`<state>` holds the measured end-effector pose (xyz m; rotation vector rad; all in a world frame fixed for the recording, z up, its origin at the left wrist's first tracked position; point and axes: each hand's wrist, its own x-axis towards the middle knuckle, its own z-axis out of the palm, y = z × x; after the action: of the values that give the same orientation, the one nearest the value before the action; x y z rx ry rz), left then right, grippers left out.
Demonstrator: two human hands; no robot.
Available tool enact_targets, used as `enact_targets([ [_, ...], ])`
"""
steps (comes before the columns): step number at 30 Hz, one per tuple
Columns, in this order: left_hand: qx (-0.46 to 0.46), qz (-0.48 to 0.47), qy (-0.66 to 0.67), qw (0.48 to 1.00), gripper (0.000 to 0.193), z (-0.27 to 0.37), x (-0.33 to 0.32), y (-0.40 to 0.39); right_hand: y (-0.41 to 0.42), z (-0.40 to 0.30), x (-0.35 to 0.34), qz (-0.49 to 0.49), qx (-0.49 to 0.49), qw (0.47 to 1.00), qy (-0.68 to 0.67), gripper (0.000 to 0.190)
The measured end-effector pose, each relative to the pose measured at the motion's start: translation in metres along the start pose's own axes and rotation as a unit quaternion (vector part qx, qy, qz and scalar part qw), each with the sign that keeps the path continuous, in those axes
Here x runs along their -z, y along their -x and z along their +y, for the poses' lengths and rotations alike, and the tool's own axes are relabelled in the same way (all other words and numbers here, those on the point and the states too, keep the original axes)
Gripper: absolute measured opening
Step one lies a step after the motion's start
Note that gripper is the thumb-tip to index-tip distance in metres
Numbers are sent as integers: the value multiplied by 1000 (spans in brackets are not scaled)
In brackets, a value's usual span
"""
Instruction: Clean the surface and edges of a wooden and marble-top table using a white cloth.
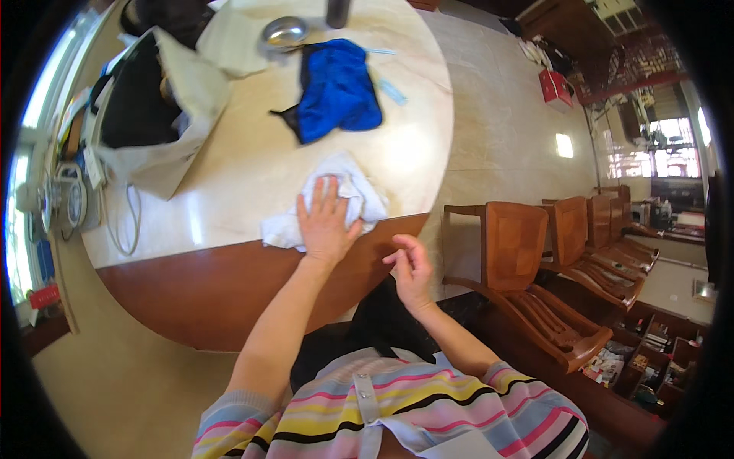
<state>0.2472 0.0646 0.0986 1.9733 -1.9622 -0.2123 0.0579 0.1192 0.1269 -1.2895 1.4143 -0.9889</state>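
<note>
A crumpled white cloth (281, 230) lies on the round table near the seam between its pale top and its brown wooden part. My left hand (325, 221) rests flat on this cloth, palm down with the fingers spread. To the right, my right hand (411, 267) is raised by the brown edge, its fingers partly curled and nothing seen in them. Beyond the cloth lies a blue fabric piece with black edging (341, 92). A shiny metal bowl (285, 33) stands farther back.
A large pale bag (206, 109) with a dark inside stands on the table's left. A dark cylindrical container (338, 12) is at the back. A small light-blue packet (393, 92) lies beside the blue fabric. Wooden chairs (516, 241) line the right side.
</note>
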Motion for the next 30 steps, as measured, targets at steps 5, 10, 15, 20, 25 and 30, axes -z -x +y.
enact_targets([
  [5, -56, -35, 8, 998, 50, 110, -46, -66, -58, 6, 93, 54, -12, 998, 26, 24],
  [10, -48, -27, -4, 998, 56, 152, -71, -111, -85, 15, 130, 70, 32, 995, 67, 30],
  [15, -21, -36, 2, 999, 75, 163, -55, -48, -82, 23, 126, 48, 140, 974, 172, 39],
  [20, 69, -115, 259, 957, 70, 117, -32, 40, -35, 18, 41, -50, 183, 964, 184, 58],
  [25, 277, -62, 364, 887, 42, 59, 51, 119, -24, -12, 0, -96, 122, 934, 321, 79],
  [30, 344, 4, 224, 912, 40, 35, 81, 190, -119, 26, -14, -119, 305, 837, 438, 57],
])
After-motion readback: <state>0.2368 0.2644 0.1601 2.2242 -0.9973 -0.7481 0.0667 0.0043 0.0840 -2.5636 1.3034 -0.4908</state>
